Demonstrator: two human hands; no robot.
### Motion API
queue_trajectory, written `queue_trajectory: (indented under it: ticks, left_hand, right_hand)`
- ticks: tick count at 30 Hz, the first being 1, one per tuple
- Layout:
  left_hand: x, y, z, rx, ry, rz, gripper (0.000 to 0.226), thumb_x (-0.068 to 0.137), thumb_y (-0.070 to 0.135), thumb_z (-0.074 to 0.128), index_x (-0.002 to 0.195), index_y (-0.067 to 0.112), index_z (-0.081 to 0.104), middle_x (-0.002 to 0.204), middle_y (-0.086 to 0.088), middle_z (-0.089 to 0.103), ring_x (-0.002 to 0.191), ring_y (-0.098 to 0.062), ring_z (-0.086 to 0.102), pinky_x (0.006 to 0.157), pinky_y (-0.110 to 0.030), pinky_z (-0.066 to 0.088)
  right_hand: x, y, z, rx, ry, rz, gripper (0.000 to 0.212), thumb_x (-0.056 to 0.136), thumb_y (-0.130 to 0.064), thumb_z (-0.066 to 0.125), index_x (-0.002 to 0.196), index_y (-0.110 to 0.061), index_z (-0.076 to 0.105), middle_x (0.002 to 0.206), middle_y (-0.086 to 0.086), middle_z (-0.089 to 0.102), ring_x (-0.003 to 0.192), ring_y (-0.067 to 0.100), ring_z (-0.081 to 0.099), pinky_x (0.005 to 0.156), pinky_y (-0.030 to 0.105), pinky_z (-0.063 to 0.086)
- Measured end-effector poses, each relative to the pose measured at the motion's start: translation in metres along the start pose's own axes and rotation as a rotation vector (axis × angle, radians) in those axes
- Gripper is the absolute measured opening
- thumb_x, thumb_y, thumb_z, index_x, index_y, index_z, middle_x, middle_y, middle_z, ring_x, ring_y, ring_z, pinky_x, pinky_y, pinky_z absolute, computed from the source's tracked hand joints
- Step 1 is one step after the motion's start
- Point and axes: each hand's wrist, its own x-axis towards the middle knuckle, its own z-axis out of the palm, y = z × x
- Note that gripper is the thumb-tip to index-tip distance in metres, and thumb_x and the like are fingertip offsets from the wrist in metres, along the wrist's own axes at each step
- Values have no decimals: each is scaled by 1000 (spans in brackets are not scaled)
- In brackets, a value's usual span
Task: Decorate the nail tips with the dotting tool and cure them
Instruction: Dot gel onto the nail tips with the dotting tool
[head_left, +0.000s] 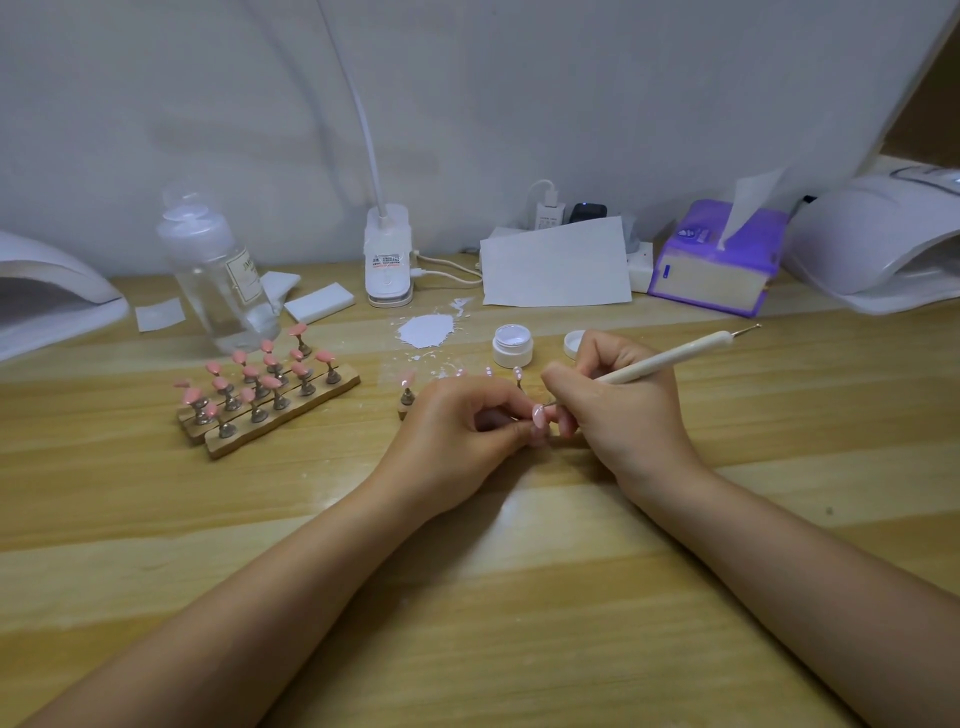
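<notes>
My left hand (462, 421) pinches a pink nail tip (538, 414) on its small stand at the table's middle. My right hand (618, 400) grips a white dotting tool (675, 356) like a pen, its metal point touching that nail tip. Behind my hands a wooden strip (407, 397) carries a few more pink tips, partly hidden. To the left, wooden strips (270, 410) hold several pink nail tips on metal stands. A small open white jar (512, 344) and its lid (573, 344) sit just behind my right hand. White curing lamps stand at the far left (52, 301) and far right (878, 239).
A clear pump bottle (218, 270), white blocks (319, 301), a clip lamp base (388, 260), a white paper sheet (556, 265) and a purple tissue box (719, 260) line the back. A patch of white spill (427, 330) lies on the wooden table (467, 597).
</notes>
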Motion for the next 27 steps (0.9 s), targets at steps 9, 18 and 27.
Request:
queue_trajectory:
  ticks: [9,18,27]
  left_hand:
    - [0,0,0,3,-6,4,16,80,8,68,73,23,69,69,2,70,65,4,60,67,-18,46]
    - [0,1,0,9,-3,-1,16,81,8,68,72,22,69,70,-1,71,65,2,59,66,-19,45]
    - [0,2,-1,22,-6,6,17,80,6,68,73,21,68,69,3,69,64,6,59,65,-14,44]
  right_hand:
    - [0,0,0,12,-6,-2,38,73,14,52,51,-8,31,35,8,34,33,17,42,37,14,40]
    - [-1,0,0,2,0,-4,38,74,14,52,50,-8,31,34,8,34,32,16,43,37,14,41]
    - [0,0,0,-5,-18,-7,38,73,13,52,51,-9,31,31,4,36,31,15,46,38,16,40]
